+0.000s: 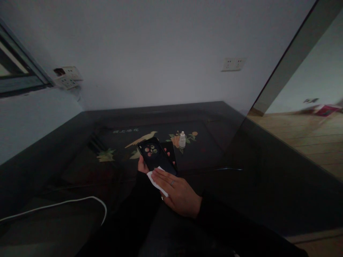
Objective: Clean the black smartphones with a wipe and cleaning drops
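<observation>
My left hand (143, 166) holds a black phone (155, 156) from below, its back up, with the round camera cluster showing toward the far end. My right hand (178, 192) lies over the near end of the phone with fingers pressed on a white wipe (156, 182) against the phone's back; a ring shows on one finger. Both sleeves are dark. A small white dropper bottle (182, 139) stands upright on the table just beyond the phone, apart from both hands.
A dark glossy table (241, 157) with a painted bird and flower inlay fills the middle. A white cable (61, 204) loops at the near left. Wall sockets (233, 64) sit on the back wall, more at the left. Wooden floor lies to the right.
</observation>
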Tool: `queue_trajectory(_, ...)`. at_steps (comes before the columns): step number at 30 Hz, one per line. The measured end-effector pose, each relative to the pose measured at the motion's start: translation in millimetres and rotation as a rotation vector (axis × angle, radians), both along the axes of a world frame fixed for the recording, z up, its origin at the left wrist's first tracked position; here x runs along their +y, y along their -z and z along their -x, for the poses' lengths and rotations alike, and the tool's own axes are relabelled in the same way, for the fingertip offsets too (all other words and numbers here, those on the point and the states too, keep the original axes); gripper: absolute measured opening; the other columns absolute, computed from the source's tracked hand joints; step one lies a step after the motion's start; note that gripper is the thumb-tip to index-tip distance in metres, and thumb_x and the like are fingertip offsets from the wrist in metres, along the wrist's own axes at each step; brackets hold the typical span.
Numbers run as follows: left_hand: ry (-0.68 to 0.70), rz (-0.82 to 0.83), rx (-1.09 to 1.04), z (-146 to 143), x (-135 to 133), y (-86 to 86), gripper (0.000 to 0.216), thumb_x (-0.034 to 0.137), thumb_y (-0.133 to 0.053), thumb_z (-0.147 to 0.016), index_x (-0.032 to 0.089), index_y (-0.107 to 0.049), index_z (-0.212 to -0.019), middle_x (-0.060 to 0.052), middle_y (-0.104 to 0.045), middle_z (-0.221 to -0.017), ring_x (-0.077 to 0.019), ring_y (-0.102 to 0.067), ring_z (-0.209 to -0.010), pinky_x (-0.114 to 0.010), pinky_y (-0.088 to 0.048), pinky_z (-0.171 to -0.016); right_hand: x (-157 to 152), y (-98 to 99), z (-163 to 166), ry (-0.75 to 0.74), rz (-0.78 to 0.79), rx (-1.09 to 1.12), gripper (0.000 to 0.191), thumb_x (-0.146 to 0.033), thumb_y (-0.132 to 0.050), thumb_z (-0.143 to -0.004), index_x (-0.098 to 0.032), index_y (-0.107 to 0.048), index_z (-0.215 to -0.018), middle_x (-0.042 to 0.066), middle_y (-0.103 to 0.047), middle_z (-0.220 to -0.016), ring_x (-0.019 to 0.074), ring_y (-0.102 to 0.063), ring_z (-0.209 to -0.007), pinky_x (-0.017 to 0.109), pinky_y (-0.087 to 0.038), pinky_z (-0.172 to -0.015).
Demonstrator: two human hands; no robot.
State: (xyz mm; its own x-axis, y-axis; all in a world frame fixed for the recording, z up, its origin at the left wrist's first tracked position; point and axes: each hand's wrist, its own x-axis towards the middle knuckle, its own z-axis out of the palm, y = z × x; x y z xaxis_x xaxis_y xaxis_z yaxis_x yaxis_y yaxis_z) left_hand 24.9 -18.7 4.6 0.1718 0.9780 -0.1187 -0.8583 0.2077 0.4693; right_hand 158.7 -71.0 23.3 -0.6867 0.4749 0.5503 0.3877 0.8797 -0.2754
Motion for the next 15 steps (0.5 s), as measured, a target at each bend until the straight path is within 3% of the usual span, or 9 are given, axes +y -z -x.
queue_trajectory(5, -0.086, -0.046, -0.039, 26, 12, -12.5, 0.064, 0.062, -0.029, -0.076, 0.019, -0.051, -0.117, -0.013, -0.061, -0.110, -0.0306, -0.053, -0.106, -0.057, -0.033, -0.093, -2, 2.8, 0, -0.041, 0.010, 0.019, 0.046, -0.013, -0.036, -0.083, -0.007, -0.037, -0.129, 0.010, -0.045, -0.132, 0.0127, -0.025, -0.130, 0.031, -0.032, -0.106)
queue_trajectory(12, 0.053, 0.002, -0.078, 4, 0, -6.1, 0.064, 0.061, -0.029, -0.077, 0.014, -0.055, -0.112, -0.013, -0.062, -0.108, -0.0299, -0.046, -0.116, -0.051, -0.030, -0.098, 1, -2.3, 3, -0.004, 0.026, 0.007, 0.045, -0.012, -0.034, -0.084, -0.005, -0.036, -0.128, 0.011, -0.040, -0.135, 0.0139, -0.021, -0.131, 0.033, -0.029, -0.107)
queue_trajectory(15, 0.032, 0.002, -0.089, 7, 0, -10.2, 0.067, 0.062, -0.029, -0.076, 0.013, -0.054, -0.113, -0.014, -0.061, -0.109, -0.0305, -0.047, -0.114, -0.053, -0.029, -0.099, 0, -1.1, 1, -0.015, 0.000, 0.033, 0.044, -0.013, -0.035, -0.083, -0.006, -0.038, -0.127, 0.011, -0.045, -0.132, 0.0133, -0.026, -0.130, 0.032, -0.032, -0.106)
